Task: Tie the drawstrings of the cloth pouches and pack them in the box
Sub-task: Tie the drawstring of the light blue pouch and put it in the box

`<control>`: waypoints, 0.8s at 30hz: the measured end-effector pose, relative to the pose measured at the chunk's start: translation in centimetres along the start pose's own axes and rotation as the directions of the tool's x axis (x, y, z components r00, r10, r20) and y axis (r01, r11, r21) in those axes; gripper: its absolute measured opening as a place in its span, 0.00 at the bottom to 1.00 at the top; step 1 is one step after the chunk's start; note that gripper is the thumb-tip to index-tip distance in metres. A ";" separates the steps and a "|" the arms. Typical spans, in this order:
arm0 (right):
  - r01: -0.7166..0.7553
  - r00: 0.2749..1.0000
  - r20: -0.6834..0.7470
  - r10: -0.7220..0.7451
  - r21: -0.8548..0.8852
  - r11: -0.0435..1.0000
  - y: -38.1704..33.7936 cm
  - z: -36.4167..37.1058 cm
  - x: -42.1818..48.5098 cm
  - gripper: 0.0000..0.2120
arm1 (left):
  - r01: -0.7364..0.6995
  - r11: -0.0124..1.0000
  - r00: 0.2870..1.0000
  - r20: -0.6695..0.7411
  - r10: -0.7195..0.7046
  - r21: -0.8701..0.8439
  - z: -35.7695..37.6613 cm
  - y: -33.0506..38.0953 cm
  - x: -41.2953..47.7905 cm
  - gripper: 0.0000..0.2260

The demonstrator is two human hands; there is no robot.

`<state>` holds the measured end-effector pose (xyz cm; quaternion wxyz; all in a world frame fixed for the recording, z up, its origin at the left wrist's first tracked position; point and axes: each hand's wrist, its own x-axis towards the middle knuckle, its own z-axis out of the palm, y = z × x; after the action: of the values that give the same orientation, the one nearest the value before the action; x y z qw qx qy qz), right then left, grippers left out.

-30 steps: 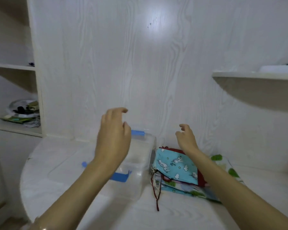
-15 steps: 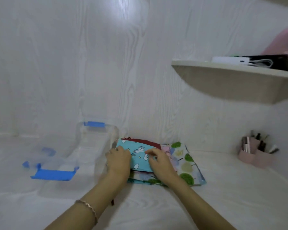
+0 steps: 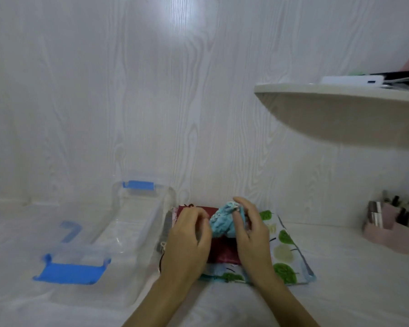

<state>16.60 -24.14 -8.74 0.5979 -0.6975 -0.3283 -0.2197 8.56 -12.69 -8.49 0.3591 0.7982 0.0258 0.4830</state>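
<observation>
A stack of cloth pouches lies on the white table, a dark red pouch point(image 3: 222, 252) on top of a white pouch with green trees point(image 3: 285, 253). Above the stack a light blue patterned pouch point(image 3: 222, 220) is bunched up between both hands. My left hand point(image 3: 187, 241) grips its left side with curled fingers. My right hand point(image 3: 250, 230) pinches its top right. A clear plastic box point(image 3: 137, 230) with blue latches stands open just left of the stack. A dark red drawstring point(image 3: 161, 260) hangs by my left wrist.
The box's clear lid point(image 3: 73, 263) with a blue clip lies on the table to the left of the box. A pink organiser point(image 3: 392, 230) with small bottles sits at the far right. A white shelf point(image 3: 340, 100) juts out above right.
Both hands came down onto the stack and lifted the light blue pouch, which is now scrunched between them. The view has shifted right and closer.
</observation>
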 end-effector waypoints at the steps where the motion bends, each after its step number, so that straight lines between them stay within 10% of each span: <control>1: -0.013 1.000 -0.027 0.014 0.050 0.999 -0.5 -0.6 0.2 0.12 | 0.029 0.999 1.000 0.010 -0.030 0.036 0.0 0.1 -0.2 0.04; 6: -0.140 0.981 -0.095 0.167 0.244 0.960 -1.4 -2.6 0.7 0.10 | 0.118 0.974 0.915 0.361 -0.183 0.194 -0.4 -0.6 -0.6 0.28; 10: -0.184 0.972 -0.100 0.214 0.245 0.952 -1.5 -3.0 1.0 0.07 | 0.055 0.998 0.906 0.420 -0.049 -0.002 -0.6 -0.8 -0.8 0.04; 15: -0.318 0.901 -0.126 0.414 0.457 0.831 -1.1 -3.7 1.9 0.13 | 0.258 0.924 0.927 0.343 -0.154 -0.283 -1.2 -0.2 -0.5 0.13; 24: -0.368 0.754 0.244 0.609 0.926 0.084 1.2 -6.1 3.2 0.06 | 0.337 0.849 0.940 0.186 -0.284 -0.407 -1.1 -0.3 -0.6 0.21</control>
<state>20.15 -29.54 -6.16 0.9533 -0.2445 -0.0734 0.1615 7.46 -12.08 -8.86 0.6017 0.7107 0.0253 0.3635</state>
